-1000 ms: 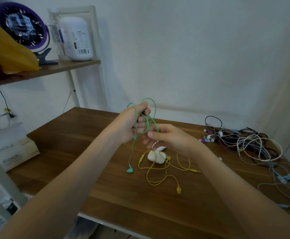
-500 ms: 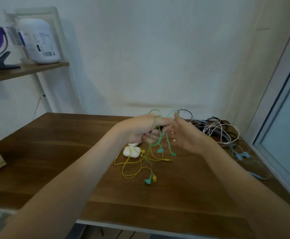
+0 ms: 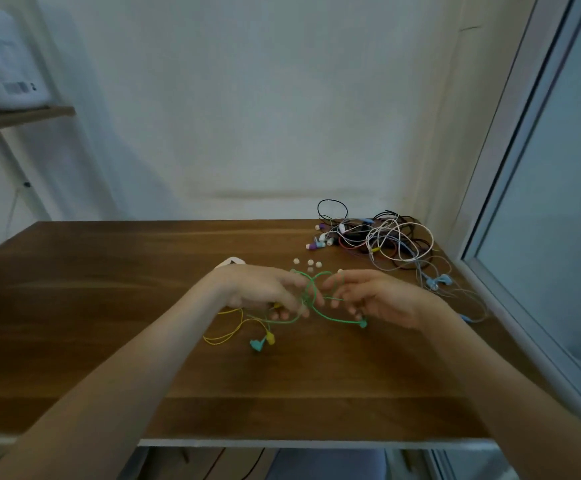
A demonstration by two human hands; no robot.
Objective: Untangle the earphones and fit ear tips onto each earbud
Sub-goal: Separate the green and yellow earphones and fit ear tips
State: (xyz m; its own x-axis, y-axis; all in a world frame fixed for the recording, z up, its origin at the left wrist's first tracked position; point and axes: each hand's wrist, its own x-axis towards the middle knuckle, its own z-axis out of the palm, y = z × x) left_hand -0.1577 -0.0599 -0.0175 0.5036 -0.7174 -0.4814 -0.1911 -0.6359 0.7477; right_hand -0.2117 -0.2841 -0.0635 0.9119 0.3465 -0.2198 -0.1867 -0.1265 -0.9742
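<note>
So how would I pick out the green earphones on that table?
On the wooden table, find where the left hand and right hand meet. The green earphones are the cable both hands hold there, unlike the yellow earphones lying loose beside it or the tangled pile at the far right.

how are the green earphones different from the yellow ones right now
The green earphones are mostly held up, cord looped between the left hand and right hand; the yellow earphones lie slack on the table, partly under the left hand. Green's cord crosses itself at the fingers; yellow's lies in loose loops. Both are thin wired sets.
</note>
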